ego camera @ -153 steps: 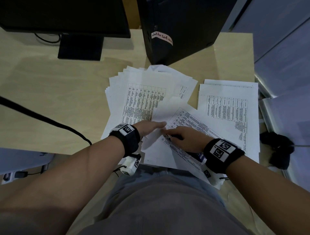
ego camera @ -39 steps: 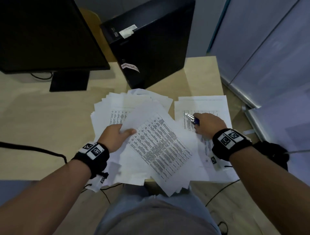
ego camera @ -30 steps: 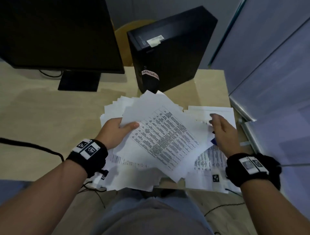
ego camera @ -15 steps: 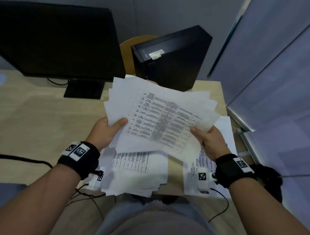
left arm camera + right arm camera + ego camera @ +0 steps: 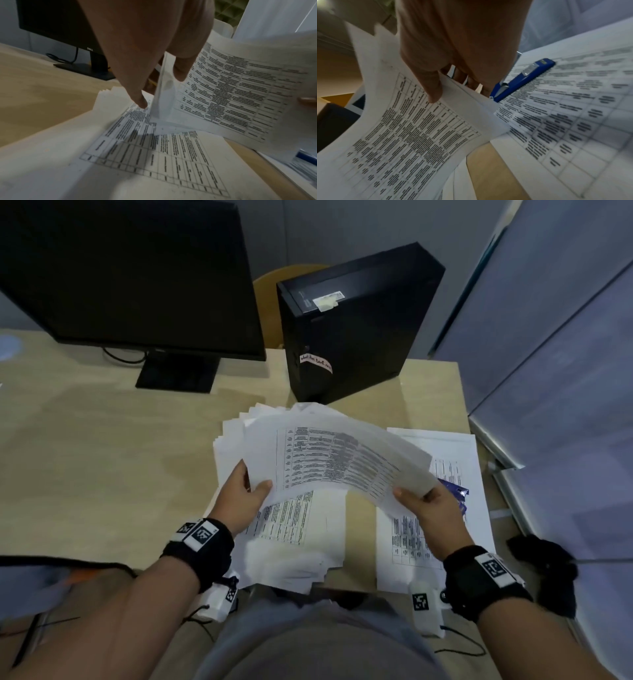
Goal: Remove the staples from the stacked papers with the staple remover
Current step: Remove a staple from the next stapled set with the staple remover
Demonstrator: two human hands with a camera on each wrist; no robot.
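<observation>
Both hands hold one bundle of printed sheets (image 5: 335, 460) lifted above the desk. My left hand (image 5: 245, 494) pinches its left edge (image 5: 164, 86), thumb on top. My right hand (image 5: 428, 505) pinches the right corner (image 5: 453, 94), thumb on the printed side. The blue staple remover (image 5: 522, 79) lies on the right paper stack (image 5: 455, 460), just behind my right hand, with nothing holding it (image 5: 457, 494). A messy pile of papers (image 5: 294, 542) lies on the desk under the lifted bundle.
A black monitor (image 5: 137, 278) stands at the back left and a black computer tower (image 5: 356, 326) at the back centre. The wooden desk (image 5: 102, 446) ends at the right by grey panels (image 5: 565, 371). A dark object (image 5: 544, 573) lies off the desk's right edge.
My right hand put the staple remover down on the right stack and took the bundle's right corner. Both hands lifted the bundle and have now lowered it slightly.
</observation>
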